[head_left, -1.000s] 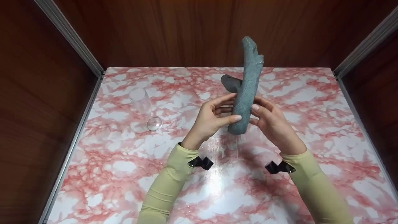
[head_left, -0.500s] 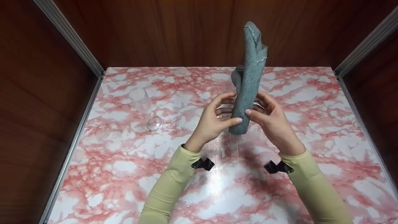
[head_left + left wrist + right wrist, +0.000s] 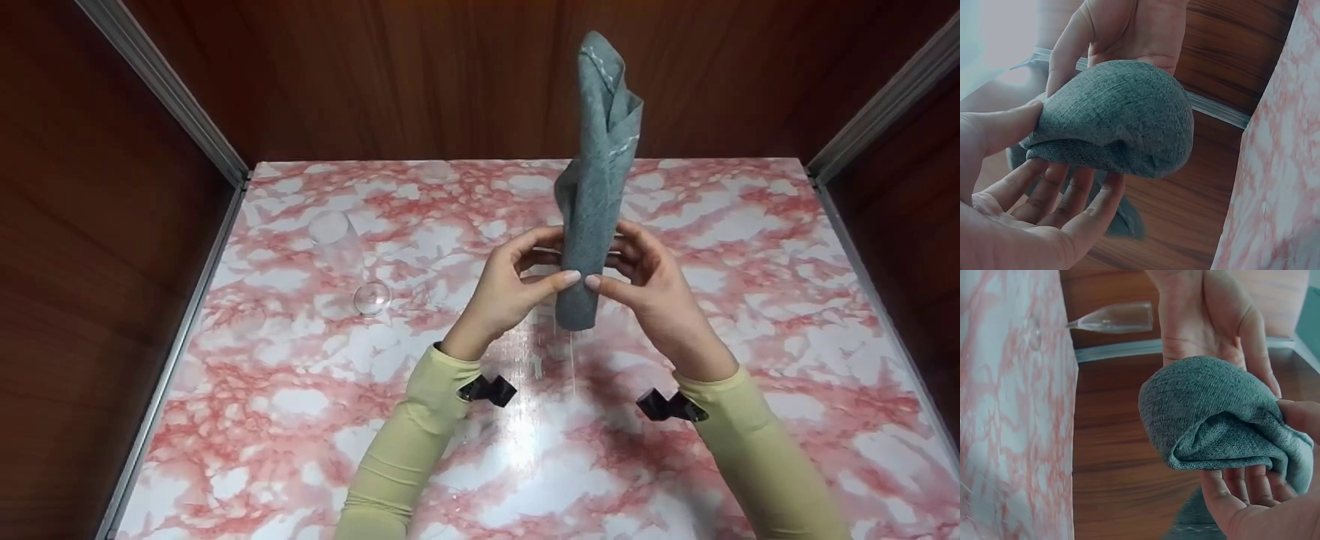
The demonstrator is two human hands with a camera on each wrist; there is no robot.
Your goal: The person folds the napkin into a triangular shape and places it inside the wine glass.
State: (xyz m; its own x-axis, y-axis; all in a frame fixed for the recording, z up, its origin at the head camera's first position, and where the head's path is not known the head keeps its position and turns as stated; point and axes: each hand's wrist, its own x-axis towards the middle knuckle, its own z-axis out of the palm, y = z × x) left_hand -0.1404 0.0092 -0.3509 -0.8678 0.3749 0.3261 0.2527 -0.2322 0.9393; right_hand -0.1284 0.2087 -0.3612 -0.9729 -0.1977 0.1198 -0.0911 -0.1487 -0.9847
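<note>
A grey-green cloth napkin [image 3: 596,187], folded into a tall narrow bundle with white stitching near its pointed top, stands upright in the air between both hands. My left hand [image 3: 514,289] grips its lower part from the left, thumb in front and fingers behind. From the right, my right hand [image 3: 660,300] holds it the same way, and the two thumb tips nearly meet. A rounded fold forms the bottom of the napkin [image 3: 1123,115] in the left wrist view. The right wrist view shows the napkin's [image 3: 1207,394] underside with an open fold.
A clear champagne flute [image 3: 337,240] stands on the table at the left, its round foot nearest me. The red-and-white marbled table [image 3: 285,405] has dark wood panels [image 3: 420,82] behind and at both sides, joined by metal strips.
The napkin has tilted more upright, its top rising. Its loose flap at the left has drawn in closer. My right thumb has moved onto the napkin's front, beside the left thumb.
</note>
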